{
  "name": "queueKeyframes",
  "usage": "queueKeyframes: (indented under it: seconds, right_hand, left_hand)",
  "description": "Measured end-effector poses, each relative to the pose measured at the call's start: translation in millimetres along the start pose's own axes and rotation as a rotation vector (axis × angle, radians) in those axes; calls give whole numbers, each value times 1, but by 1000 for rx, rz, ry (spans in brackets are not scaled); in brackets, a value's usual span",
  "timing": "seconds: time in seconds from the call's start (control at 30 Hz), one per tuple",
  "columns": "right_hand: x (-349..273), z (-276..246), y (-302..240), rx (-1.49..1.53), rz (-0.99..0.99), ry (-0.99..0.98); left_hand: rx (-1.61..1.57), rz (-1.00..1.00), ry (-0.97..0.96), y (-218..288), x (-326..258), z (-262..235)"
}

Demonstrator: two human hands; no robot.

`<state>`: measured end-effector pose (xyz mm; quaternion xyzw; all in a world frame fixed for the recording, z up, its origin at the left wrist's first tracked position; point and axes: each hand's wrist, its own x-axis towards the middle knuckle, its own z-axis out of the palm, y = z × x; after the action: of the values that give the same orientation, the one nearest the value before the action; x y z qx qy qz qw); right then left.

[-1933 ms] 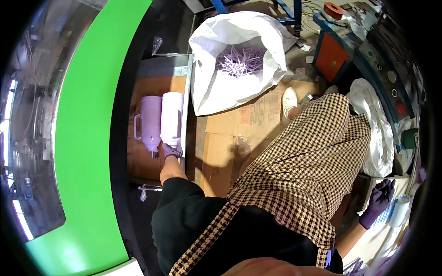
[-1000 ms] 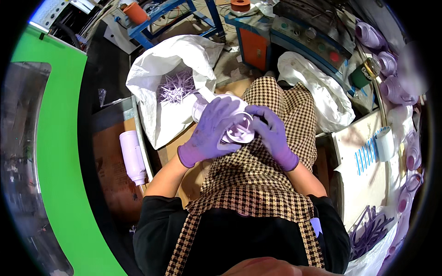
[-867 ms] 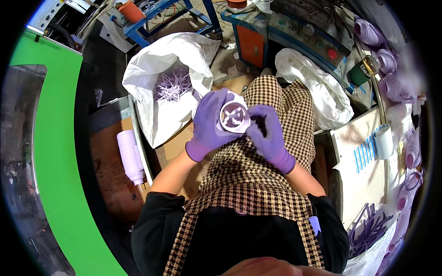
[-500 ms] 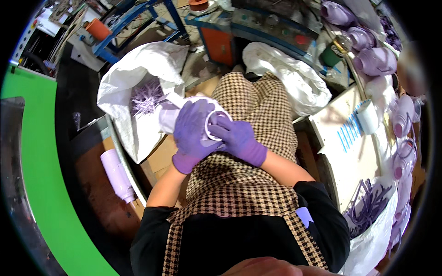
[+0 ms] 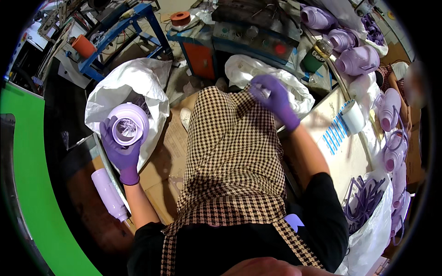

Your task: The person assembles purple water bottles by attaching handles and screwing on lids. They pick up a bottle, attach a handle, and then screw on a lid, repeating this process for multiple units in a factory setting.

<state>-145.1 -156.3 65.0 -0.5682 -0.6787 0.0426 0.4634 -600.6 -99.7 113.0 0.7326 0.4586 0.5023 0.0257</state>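
Note:
My left hand (image 5: 122,154), in a purple glove, grips a pale lilac hollow plastic bottle body (image 5: 142,120) by its side. Its round mouth faces up, and lilac strips (image 5: 127,127) show through the opening; whether they lie inside it or beyond it I cannot tell. The bottle body hangs over a white woven sack (image 5: 154,76), with more strips partly hidden behind it. My right hand (image 5: 276,99), gloved the same, is raised over my right knee with its fingers loosely bent and apart. Nothing shows in it, and the white bag (image 5: 299,94) is just beyond.
Left of my left arm lies a lilac bottle (image 5: 109,195). On the right, a white roll (image 5: 353,117) stands on a pale board (image 5: 322,158). Several lilac bottle bodies (image 5: 357,60) line the right edge. A bag holds purple strips (image 5: 363,204). Another person's arm (image 5: 400,96) shows at far right.
My hands were together on the bottle body over my lap. The left has carried it left over the sack, mouth upward; the right has let go and moved up and right.

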Motion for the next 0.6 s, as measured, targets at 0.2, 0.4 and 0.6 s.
queueKeyframes:
  seconds: [0.2, 0.4, 0.6]
  right_hand:
    - [28, 17, 166, -726, 532, -368]
    - [6, 74, 247, -739, 871, -263]
    - [10, 23, 191, -623, 440, -202]
  left_hand:
    - [153, 268, -333, 52, -23, 11]
    - [-42, 127, -466, 65, -41, 30]
    - [-63, 228, -464, 71, -37, 31]
